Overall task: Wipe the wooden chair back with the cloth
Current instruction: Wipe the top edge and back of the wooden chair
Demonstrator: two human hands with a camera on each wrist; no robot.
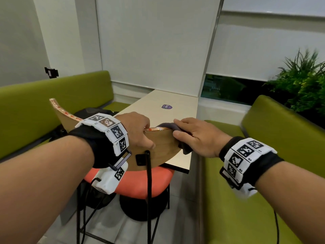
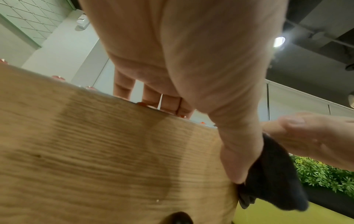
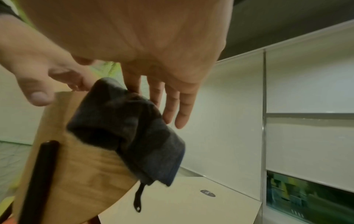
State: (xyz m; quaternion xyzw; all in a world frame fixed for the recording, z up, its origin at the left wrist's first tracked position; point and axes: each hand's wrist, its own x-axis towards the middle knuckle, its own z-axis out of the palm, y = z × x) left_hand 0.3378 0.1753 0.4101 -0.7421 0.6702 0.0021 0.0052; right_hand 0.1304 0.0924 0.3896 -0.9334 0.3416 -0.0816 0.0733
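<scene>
At frame centre the wooden chair back [image 1: 163, 147] is clamped along its top edge by the left hand [image 1: 139, 131]. Just right, the dark cloth [image 1: 166, 126] is pressed over that edge under the right hand [image 1: 197, 136], fingers straight. Wiping appears underway; a sweep along the rim seems called for. Behind lies the table [image 1: 175, 104].

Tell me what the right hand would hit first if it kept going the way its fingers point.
Probably the left hand: the right hand points left along the chair back, pressing the cloth there.

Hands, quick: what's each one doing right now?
Left hand: curled over the top edge of the curved wooden chair back, gripping it.
Right hand: fingers straight, pressing the dark grey cloth onto the chair back.
</scene>
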